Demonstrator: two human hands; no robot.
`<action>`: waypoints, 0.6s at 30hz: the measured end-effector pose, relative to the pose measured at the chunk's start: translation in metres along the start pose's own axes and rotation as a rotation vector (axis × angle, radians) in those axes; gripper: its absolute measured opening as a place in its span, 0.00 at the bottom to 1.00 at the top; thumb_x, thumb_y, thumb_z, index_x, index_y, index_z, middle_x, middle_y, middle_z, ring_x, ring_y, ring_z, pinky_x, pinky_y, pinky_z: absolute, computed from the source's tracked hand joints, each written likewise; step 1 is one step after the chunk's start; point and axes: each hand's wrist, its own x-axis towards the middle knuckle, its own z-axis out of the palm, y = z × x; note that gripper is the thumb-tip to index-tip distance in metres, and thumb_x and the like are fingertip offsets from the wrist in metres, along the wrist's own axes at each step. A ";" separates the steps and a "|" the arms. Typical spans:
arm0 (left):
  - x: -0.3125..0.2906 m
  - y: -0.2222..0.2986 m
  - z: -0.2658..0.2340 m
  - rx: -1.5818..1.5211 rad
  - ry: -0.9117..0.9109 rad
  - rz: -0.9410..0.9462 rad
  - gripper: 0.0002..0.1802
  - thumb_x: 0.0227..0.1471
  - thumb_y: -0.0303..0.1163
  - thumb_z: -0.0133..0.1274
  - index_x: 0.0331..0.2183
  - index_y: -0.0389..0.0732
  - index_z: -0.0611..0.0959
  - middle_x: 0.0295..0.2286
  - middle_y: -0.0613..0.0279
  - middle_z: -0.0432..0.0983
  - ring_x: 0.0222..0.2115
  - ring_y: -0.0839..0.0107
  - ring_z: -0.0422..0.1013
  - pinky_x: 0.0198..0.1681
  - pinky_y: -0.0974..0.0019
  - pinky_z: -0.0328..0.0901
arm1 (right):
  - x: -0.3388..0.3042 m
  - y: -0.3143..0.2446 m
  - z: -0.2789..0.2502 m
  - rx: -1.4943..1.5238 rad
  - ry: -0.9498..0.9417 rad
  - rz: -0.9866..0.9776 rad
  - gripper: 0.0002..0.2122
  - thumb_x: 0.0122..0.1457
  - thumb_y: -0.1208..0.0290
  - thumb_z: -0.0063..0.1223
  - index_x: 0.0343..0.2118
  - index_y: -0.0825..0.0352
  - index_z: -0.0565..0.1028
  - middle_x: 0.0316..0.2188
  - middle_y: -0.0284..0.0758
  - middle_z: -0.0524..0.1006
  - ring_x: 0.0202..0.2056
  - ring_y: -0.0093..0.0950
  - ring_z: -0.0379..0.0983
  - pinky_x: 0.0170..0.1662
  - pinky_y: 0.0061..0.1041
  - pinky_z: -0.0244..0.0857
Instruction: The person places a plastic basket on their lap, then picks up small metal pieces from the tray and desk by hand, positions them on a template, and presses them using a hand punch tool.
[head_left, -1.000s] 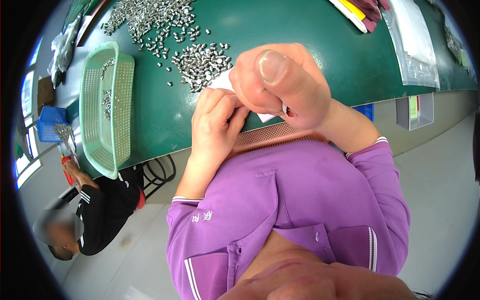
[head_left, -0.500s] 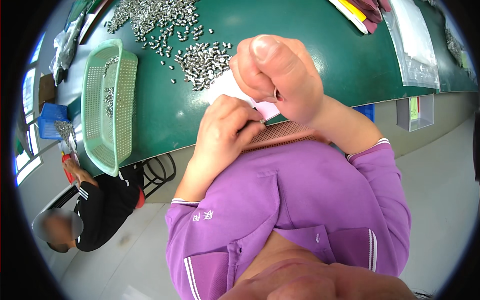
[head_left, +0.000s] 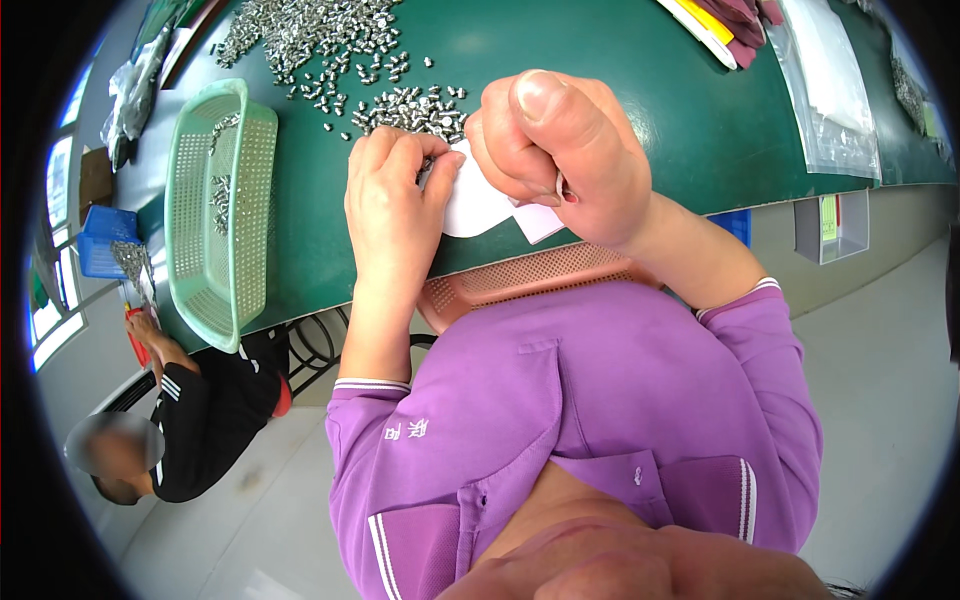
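Note:
At the near edge of a small pile of shiny metal fittings (head_left: 412, 108), my left hand (head_left: 392, 205) is bent, its thumb and index fingertips close together. Whether a fitting is between them is hidden. My right hand (head_left: 565, 150) is a closed fist raised over the table, thumb on top. Something small shows at the lower edge of its fingers, too little to name. Between and below my hands lies a white sheet (head_left: 470, 205), with a pale pink piece of paper (head_left: 538, 222) by the table edge.
A larger heap of fittings (head_left: 310, 35) spreads at the back left of the green table (head_left: 700, 130). A green basket (head_left: 180, 220) stands left, a pink basket (head_left: 530, 280) below the front edge. Plastic bags (head_left: 825, 90) lie right. A co-worker (head_left: 215, 420) sits at far left.
My left hand has moved left and away from me, from below my right fist to the small pile. The small metal piece at its fingertips is out of sight. My right fist has barely moved.

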 end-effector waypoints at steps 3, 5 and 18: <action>-0.006 0.006 -0.002 -0.151 0.045 0.059 0.06 0.34 0.22 0.56 0.21 0.39 0.75 0.23 0.62 0.70 0.26 0.64 0.66 0.29 0.65 0.61 | 0.000 0.000 -0.001 0.012 -0.011 -0.023 0.17 0.58 0.63 0.37 0.14 0.65 0.61 0.11 0.24 0.57 0.15 0.13 0.49 0.17 0.16 0.45; -0.014 0.010 -0.001 -0.252 0.027 0.051 0.06 0.34 0.21 0.56 0.21 0.39 0.75 0.23 0.62 0.71 0.25 0.64 0.67 0.28 0.66 0.62 | 0.000 -0.001 -0.002 0.026 -0.006 -0.044 0.17 0.58 0.64 0.37 0.14 0.65 0.61 0.10 0.24 0.57 0.15 0.13 0.50 0.17 0.16 0.45; -0.028 0.022 0.007 -0.382 -0.032 0.016 0.08 0.33 0.19 0.56 0.22 0.38 0.76 0.23 0.62 0.71 0.24 0.66 0.67 0.28 0.67 0.62 | -0.003 -0.005 -0.002 0.061 -0.009 -0.014 0.17 0.57 0.66 0.37 0.12 0.64 0.60 0.11 0.24 0.57 0.16 0.13 0.50 0.18 0.16 0.46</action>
